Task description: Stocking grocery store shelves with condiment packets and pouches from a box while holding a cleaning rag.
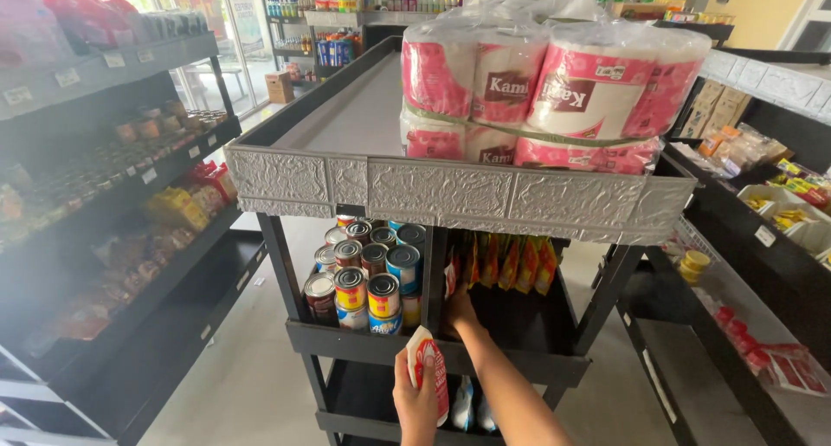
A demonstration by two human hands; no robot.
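The person stands in front of a black shelf cart [433, 346] in a shop aisle, looking down at both bare hands. The left hand [417, 403] holds a small red-and-white packet [427, 368] upright below the edge of the cart's middle shelf, its fingers wrapped and clamped around the packet's lower half. The right hand [460, 310] reaches forward onto that middle shelf, just beside the stacked cans [368, 277] and right under a row of hanging orange and yellow sachets [506, 262]; its fingertips touch the lowest sachets [451, 279] at the left end of the row, but whether the fingers are closed on one cannot be told. The cans stand upright in 2 layers on the left part of the shelf, with red, blue and silver labels. The cart's top tray [450, 190], edged in silver embossed foil, carries a clear plastic pack of pink-wrapped paper rolls [554, 91] on its right side, while its left side is bare grey surface. More pale packets [472, 407] lie on the lower shelf of the cart. Dark store shelves [112, 238] on the left hold jars and bagged goods, and shelves [762, 238] on the right hold trays of small packets.
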